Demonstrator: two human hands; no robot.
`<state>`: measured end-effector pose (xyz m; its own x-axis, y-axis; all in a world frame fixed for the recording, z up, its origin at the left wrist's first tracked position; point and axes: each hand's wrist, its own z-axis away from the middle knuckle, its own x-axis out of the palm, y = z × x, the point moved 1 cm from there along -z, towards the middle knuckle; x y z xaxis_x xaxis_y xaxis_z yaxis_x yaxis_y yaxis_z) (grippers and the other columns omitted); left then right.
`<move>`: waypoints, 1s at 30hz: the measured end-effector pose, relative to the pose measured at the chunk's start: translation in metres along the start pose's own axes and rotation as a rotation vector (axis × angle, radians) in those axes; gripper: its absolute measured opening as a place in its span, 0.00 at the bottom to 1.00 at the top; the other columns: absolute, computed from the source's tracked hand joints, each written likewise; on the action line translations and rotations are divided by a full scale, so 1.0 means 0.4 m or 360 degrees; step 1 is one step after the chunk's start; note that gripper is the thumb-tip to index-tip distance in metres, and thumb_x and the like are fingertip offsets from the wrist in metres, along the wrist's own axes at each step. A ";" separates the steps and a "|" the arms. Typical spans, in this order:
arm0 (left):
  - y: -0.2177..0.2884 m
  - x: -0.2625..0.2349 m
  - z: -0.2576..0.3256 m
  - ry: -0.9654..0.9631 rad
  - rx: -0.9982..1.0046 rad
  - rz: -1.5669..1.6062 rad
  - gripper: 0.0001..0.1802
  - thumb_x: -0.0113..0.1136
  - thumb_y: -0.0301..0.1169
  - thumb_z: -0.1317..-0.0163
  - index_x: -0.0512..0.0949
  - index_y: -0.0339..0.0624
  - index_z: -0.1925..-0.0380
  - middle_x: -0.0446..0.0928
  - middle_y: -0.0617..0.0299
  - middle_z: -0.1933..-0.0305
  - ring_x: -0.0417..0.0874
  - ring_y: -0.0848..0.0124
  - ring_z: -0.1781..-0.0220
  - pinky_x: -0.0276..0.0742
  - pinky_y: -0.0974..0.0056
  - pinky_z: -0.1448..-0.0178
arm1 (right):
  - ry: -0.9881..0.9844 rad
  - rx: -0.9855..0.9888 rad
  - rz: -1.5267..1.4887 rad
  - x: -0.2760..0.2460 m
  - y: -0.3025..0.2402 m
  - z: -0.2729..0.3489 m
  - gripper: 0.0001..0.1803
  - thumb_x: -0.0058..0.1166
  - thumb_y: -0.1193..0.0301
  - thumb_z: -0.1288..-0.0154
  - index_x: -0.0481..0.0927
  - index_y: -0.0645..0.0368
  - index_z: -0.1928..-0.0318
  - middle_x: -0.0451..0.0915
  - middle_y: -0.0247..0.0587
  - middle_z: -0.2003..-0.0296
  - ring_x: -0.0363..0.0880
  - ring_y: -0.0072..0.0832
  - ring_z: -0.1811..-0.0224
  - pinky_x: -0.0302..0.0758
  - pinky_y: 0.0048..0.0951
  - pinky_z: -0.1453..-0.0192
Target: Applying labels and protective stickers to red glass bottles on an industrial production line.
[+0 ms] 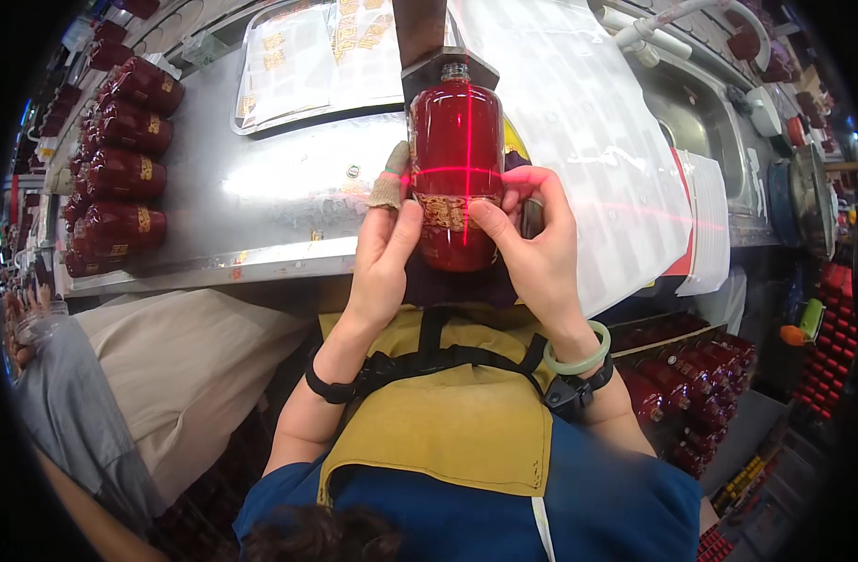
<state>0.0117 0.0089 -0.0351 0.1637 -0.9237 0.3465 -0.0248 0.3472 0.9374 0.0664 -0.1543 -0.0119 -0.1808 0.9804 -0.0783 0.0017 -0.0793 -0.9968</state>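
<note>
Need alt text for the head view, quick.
Both hands, left hand and right hand, press a gold label onto a red bottle lying on a steel bench, under a red laser cross. More red bottles lie in rows at far left.

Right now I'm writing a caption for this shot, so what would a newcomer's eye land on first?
The glossy red bottle at centre, crossed by a bright red laser cross, stands out first; the left hand and right hand press a gold label against its lower front. Next come the rows of finished red bottles lying along the steel table at far left.
</note>
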 end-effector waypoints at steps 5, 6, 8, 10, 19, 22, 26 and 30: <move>0.028 -0.009 0.009 -0.0202 0.0094 -0.0568 0.62 0.77 0.33 0.44 0.43 0.31 0.19 0.55 0.46 0.18 0.59 0.58 0.17 0.54 0.55 0.16 | -0.0016 0.0056 0.0036 -0.005 -0.018 0.005 0.11 0.71 0.72 0.34 0.80 0.61 0.59 0.76 0.24 0.71 0.68 0.08 0.69 0.65 0.15 0.67; 0.040 -0.004 0.008 -0.0256 0.0119 -0.0621 0.63 0.79 0.34 0.45 0.44 0.30 0.19 0.55 0.45 0.18 0.58 0.57 0.17 0.52 0.54 0.16 | -0.0039 0.0073 0.0013 -0.009 -0.016 0.003 0.12 0.71 0.72 0.34 0.80 0.61 0.58 0.77 0.25 0.70 0.69 0.09 0.68 0.66 0.15 0.65; 0.060 0.004 0.009 -0.0276 0.0115 -0.0635 0.63 0.79 0.36 0.46 0.46 0.28 0.20 0.54 0.44 0.17 0.56 0.57 0.16 0.49 0.55 0.15 | -0.0065 0.0088 -0.0005 -0.015 -0.015 0.000 0.12 0.71 0.72 0.34 0.80 0.61 0.57 0.77 0.25 0.69 0.70 0.10 0.67 0.68 0.15 0.63; 0.048 -0.007 0.014 -0.0247 0.0136 -0.0596 0.62 0.78 0.37 0.45 0.47 0.28 0.20 0.54 0.44 0.17 0.56 0.57 0.16 0.48 0.55 0.15 | -0.0006 0.0047 -0.0006 -0.025 -0.019 0.000 0.13 0.72 0.72 0.35 0.80 0.61 0.56 0.78 0.26 0.67 0.73 0.13 0.64 0.72 0.17 0.58; 0.027 -0.014 0.008 -0.0148 0.0322 -0.0355 0.43 0.64 0.32 0.31 0.55 0.29 0.22 0.63 0.46 0.22 0.64 0.59 0.21 0.53 0.55 0.17 | -0.0089 0.0282 0.0063 -0.041 -0.023 -0.001 0.12 0.72 0.71 0.35 0.81 0.63 0.58 0.80 0.27 0.68 0.75 0.14 0.65 0.74 0.19 0.58; 0.004 -0.028 0.003 -0.0080 0.0255 -0.0299 0.38 0.59 0.29 0.27 0.55 0.30 0.22 0.62 0.48 0.21 0.63 0.61 0.20 0.53 0.56 0.17 | -0.0114 0.0321 0.0070 -0.048 -0.024 -0.001 0.11 0.72 0.72 0.35 0.81 0.62 0.61 0.79 0.25 0.70 0.74 0.12 0.67 0.72 0.18 0.61; 0.008 -0.016 0.001 -0.0019 0.0113 -0.0087 0.34 0.53 0.25 0.24 0.56 0.31 0.22 0.62 0.50 0.21 0.63 0.63 0.20 0.54 0.58 0.18 | -0.0071 0.0272 0.0230 -0.051 -0.027 0.006 0.09 0.70 0.72 0.33 0.80 0.61 0.62 0.78 0.24 0.71 0.72 0.11 0.67 0.69 0.18 0.64; 0.004 -0.019 -0.010 0.0000 0.0062 -0.0093 0.33 0.51 0.26 0.22 0.54 0.33 0.21 0.60 0.50 0.20 0.63 0.64 0.20 0.57 0.58 0.18 | -0.0008 -0.0045 0.0344 -0.024 -0.064 0.006 0.09 0.68 0.71 0.31 0.81 0.62 0.60 0.77 0.25 0.72 0.71 0.11 0.68 0.68 0.17 0.65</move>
<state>0.0143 0.0170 -0.0364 0.1660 -0.9422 0.2912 -0.0533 0.2863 0.9567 0.0656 -0.1623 0.0144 -0.1783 0.9402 -0.2903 0.0688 -0.2824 -0.9568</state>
